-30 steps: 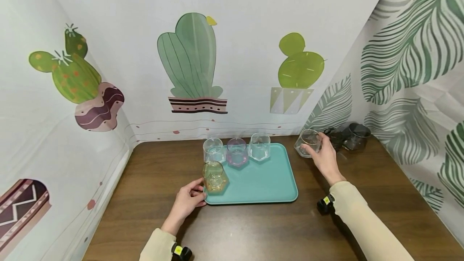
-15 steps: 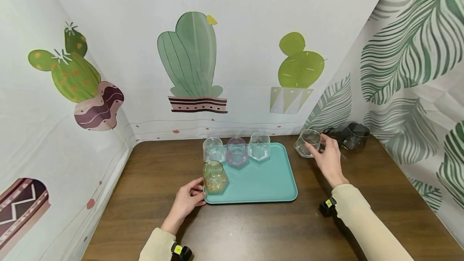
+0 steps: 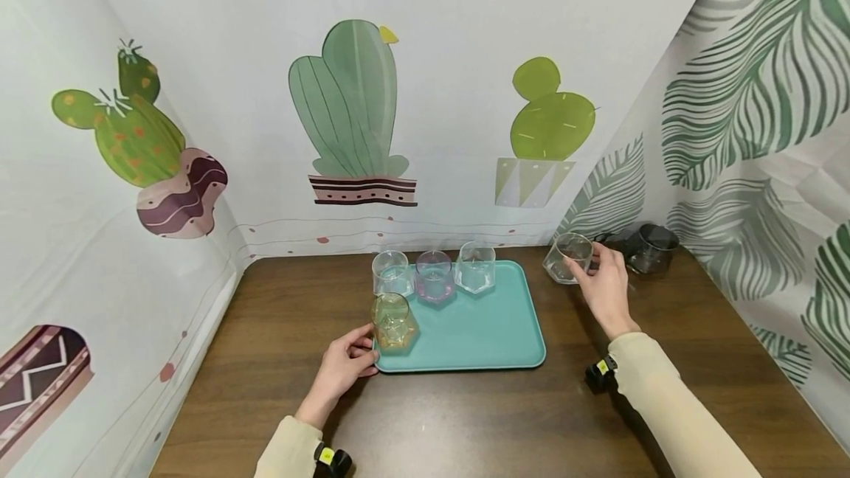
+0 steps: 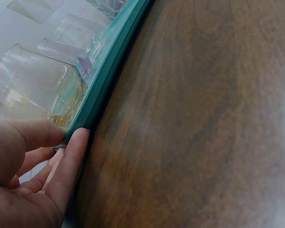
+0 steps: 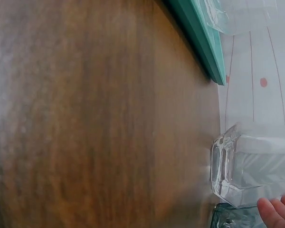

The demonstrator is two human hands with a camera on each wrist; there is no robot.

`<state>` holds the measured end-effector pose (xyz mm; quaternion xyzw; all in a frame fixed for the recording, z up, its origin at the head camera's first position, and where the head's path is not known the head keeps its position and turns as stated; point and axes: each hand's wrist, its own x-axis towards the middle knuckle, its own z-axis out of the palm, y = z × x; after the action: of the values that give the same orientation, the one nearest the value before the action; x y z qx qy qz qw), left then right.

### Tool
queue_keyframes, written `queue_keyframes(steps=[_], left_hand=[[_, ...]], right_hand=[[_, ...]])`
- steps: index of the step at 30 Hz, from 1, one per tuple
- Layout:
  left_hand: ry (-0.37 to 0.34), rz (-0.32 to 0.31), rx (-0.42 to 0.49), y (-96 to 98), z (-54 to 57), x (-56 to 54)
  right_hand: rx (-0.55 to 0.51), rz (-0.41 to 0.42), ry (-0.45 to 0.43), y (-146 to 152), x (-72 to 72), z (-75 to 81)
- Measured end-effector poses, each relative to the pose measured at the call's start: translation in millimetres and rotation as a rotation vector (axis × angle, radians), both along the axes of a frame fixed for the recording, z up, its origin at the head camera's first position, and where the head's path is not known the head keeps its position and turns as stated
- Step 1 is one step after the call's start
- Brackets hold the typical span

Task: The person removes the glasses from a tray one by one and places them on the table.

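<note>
My right hand [image 3: 606, 282] grips a clear glass [image 3: 559, 265] by its right side, thumb in front and fingers behind, just beyond the tray's right edge. In the right wrist view, the same glass [image 5: 256, 166] shows its faceted base, with fingertips [image 5: 275, 211] along its side. My left hand [image 3: 344, 367] pinches the near left corner of the teal tray [image 3: 481, 338]; in the left wrist view the thumb and a finger meet at the tray rim [image 4: 92, 102]. A yellow-tinted glass [image 3: 394, 324] stands on the tray beside that hand.
Along the tray's back edge stand a pale clear glass [image 3: 392, 275], a purple-tinted glass [image 3: 434, 279] and another clear glass [image 3: 475, 270]. A dark grey glass [image 3: 654, 249] stands at the table's back right, with another dark piece partly hidden behind my right hand. A printed cloth wall [image 3: 458, 131] rises behind.
My right hand has shifted slightly to the right, and the clear glass has moved a little right and back with it. The left hand and tray have stayed put.
</note>
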<state>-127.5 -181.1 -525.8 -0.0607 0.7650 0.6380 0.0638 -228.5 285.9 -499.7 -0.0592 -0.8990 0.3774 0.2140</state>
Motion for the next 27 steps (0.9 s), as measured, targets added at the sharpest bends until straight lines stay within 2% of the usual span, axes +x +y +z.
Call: queue_keyframes(steps=[17, 27], left_hand=[[0.009, 0.011, -0.004, 1.6, 0.3, 0.6], [0.002, 0.014, 0.011, 2.6, 1.1, 1.5]], right_hand=[[0.002, -0.004, -0.039, 1.9, -1.2, 5.1], [0.002, -0.033, -0.020, 0.6, -2.2, 5.2]])
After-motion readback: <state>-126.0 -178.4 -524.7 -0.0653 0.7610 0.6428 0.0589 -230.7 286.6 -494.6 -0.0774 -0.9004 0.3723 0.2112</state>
